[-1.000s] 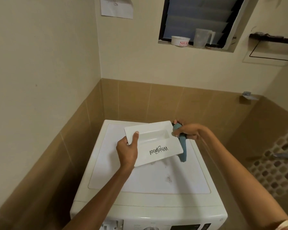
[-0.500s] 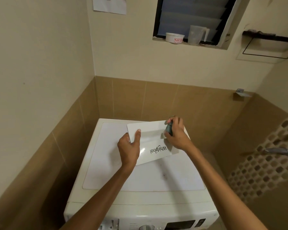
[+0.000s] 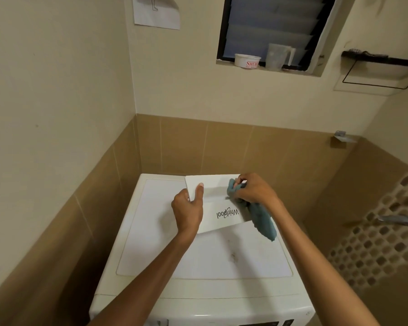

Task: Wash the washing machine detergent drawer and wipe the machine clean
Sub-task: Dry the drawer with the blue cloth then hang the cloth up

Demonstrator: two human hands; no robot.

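One white detergent drawer front (image 3: 218,203), its Whirlpool logo upside down, sits at the frame's centre over the top of one white washing machine (image 3: 198,260). The left hand (image 3: 189,208) has its grip closed on the panel's left edge, thumb on its face. The right hand (image 3: 254,190) has its grip closed on one teal cloth (image 3: 260,217), pressed to the panel's recess. On the window ledge, upper right, stand one white tub (image 3: 247,60) and one clear jug (image 3: 278,56).

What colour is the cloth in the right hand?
Teal blue-green cloth, plain with no pattern; seen in the head view.
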